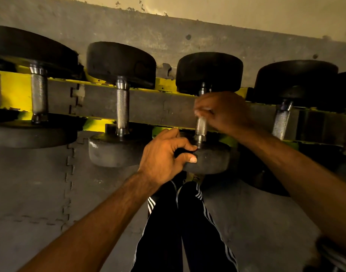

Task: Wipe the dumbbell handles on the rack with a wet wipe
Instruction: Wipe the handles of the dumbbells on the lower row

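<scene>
Grey floor mats (30, 183), yellow rack (15, 91) with a row of dumbbells (122, 107); left hand (162, 154) grips the near end of the third dumbbell (209, 71) from left, right hand (219, 110) is wrapped round its handle (201, 127), kinda blurry

Under you it's all grey floor mats (30, 183), the puzzle-piece kind, and you can see a toothed seam (69, 173) running up the left side toward the wall. The wall's lower band (168, 36) is grubby grey with a few dark marks. Above that it goes cream (246, 10), with chipped spots along the edge. Straight down you've got black track pants (197, 238) with white side stripes (207, 214), legs close together, shoes (195, 178) barely visible in the shade. There's a blurry thing (329, 256) in the bottom right corner, can't tell what.
</scene>
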Tool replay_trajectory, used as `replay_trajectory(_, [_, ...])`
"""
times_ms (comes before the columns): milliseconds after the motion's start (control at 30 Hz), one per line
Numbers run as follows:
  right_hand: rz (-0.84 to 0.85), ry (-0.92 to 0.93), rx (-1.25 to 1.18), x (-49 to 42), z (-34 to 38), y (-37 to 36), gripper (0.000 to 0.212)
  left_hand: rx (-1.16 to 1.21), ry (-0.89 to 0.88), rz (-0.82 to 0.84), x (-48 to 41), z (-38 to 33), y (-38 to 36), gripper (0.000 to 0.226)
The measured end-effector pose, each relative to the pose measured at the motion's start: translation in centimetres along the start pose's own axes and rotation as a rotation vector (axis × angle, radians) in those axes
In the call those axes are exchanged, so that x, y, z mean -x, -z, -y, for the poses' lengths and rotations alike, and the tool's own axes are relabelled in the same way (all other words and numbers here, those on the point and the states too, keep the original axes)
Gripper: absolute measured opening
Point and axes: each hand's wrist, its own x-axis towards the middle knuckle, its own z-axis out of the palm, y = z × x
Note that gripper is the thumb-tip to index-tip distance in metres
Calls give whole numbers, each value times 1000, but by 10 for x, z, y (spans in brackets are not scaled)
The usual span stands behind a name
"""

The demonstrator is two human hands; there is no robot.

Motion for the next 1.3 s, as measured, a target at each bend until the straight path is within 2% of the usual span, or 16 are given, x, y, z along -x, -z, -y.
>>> replay_trajectory(67, [-106,25,19,6,-9,-6,19,0,0,-7,1,0,0,37])
replay_trajectory(167, [-41,179,42,31,-1,-23,9,-7,4,-3,0,0,0,37])
replay_trajectory(233, [-20,159,-10,32,-4,-24,8,9,18,13,-1,0,0,37])
replay_trajectory(367, [-335,-163,-264,11,-9,-20,15,31,29,47,-4,2,1,34])
replay_trajectory(400, [-358,-242,-322,12,-6,-21,14,32,28,55,-4,3,1,34])
replay_trajectory(533, [-124,-568,-599,42,8,-29,16,21,39,67,-5,1,2,35])
replay_trajectory(633, [-125,-730,-916,37,0,-22,24,24,63,66,-5,1,2,36])
replay_trajectory(733, [-200,-834,-1242,5,-10,-23,24,53,101,94,-7,0,3,39])
replay_trajectory(833, [-9,-880,-1457,4,-21,-30,22,49,135,126,-13,-3,6,36])
replay_trajectory(900, [187,-902,-1454,25,-27,-29,21,29,146,140,-15,-5,6,31])
replay_trajectory(967, [264,-917,-1431,34,-33,-29,22,18,144,128,-14,-6,6,28])
replay_trajectory(1033, [191,-919,-1438,22,-33,-28,18,18,148,110,-12,-5,5,28])
replay_trajectory(1133, [-77,-932,-1585,-2,-25,-27,6,25,155,105,-10,-4,4,27])
replay_trajectory(1167, [-115,-926,-1584,-2,-24,-28,6,27,156,105,-10,-4,4,28])
replay_trajectory(1300, [-42,-896,-1303,34,-15,-31,18,51,151,111,-10,-4,4,35])
